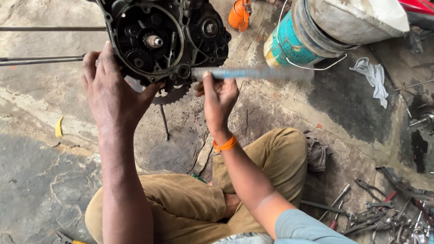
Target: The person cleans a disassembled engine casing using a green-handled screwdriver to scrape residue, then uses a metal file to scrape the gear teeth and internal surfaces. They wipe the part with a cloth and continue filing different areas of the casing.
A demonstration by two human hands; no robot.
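Observation:
A black engine case [165, 38] with exposed gears and a shaft stands on the cracked floor in front of me. My left hand [110, 92] rests against its lower left edge, fingers on the casing and thumb under it. A toothed sprocket [172, 94] shows below the case. My right hand [219, 97] grips a long blue-grey tool [253, 73] held level and blurred by motion, its left end close to the case's lower right corner. An orange band circles my right wrist.
A teal and white bucket [289, 45] lies tipped at upper right beside a white rag [374, 77]. Several wrenches and pliers [384, 212] lie at lower right. An orange can [239, 14] stands beyond the case. Metal rods [43, 58] run left. My crossed legs fill the bottom.

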